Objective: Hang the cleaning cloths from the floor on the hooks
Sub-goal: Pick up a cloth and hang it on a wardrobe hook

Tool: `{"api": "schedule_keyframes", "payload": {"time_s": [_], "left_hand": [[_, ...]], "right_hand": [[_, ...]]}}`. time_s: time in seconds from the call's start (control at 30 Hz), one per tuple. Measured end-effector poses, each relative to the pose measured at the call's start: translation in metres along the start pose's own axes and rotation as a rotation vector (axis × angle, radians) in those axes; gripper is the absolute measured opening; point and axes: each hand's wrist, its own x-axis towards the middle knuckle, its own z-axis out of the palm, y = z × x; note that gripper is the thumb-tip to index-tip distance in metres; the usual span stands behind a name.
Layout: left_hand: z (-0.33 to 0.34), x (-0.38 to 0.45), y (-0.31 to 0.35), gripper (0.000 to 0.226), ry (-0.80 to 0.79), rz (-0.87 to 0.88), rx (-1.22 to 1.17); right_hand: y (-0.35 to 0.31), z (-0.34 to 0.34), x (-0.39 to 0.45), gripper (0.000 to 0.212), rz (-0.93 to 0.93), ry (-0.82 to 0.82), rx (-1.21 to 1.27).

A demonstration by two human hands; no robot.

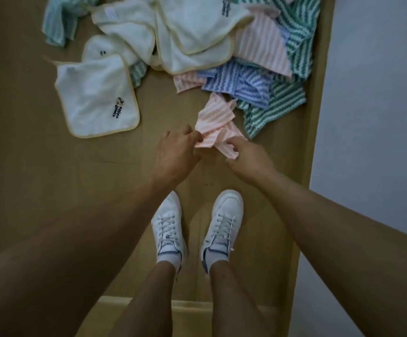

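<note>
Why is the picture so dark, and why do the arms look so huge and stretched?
Head view: dim, flat light, so the floor looks murky and shadows stay faint; head view: the wide lens stretches the forearms near the edges while the left hand and right hand, pinching the pink striped cloth, look small; head view: the cloth pile is slightly soft.

The light around me is dim and flat, with a dull brownish cast over the tan cardboard-covered floor (51, 190). Soft, faint shadows sit around my white lace-up sneakers (223, 224). No glare shows anywhere. The wide lens stretches my forearms huge toward the lower corners and bends the pale grey wall (380, 117) edge. Fine detail is soft, the embroidered marks on the white cream-edged cloth (95, 96) unreadable.
</note>
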Motion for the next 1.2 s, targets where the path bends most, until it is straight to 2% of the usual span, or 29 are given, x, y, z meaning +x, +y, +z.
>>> {"api": "schedule_keyframes", "payload": {"time_s": [0.27, 0.4, 0.53, 0.7, 0.93, 1.03, 1.2], "left_hand": [[0.088, 0.038, -0.024, 0.03, 0.045, -0.014, -0.06], [0.102, 0.054, -0.026, 0.023, 0.064, -0.023, -0.056], [0.086, 0.056, -0.024, 0.022, 0.088, 0.008, -0.071], [0.022, 0.046, -0.005, 0.012, 0.078, 0.119, -0.236], [-0.111, 0.032, 0.037, 0.007, 0.084, 0.283, -0.4], [-0.177, 0.022, 0.059, 0.012, 0.081, 0.313, -0.334], [-0.275, -0.005, 0.097, 0.011, 0.128, 0.332, -0.397]], "right_hand": [[0.023, 0.059, 0.07, 0.064, -0.047, -0.019, 0.049], [0.019, 0.069, 0.084, 0.054, -0.055, -0.015, -0.035], [0.012, 0.06, 0.072, 0.039, -0.037, 0.144, -0.075], [-0.008, 0.017, 0.042, 0.016, -0.044, 0.333, 0.015], [-0.054, -0.073, -0.021, 0.025, -0.223, 0.507, 0.048], [-0.079, -0.119, -0.061, 0.019, -0.317, 0.568, 0.1], [-0.121, -0.189, -0.128, 0.008, -0.42, 0.659, 0.109]]}}
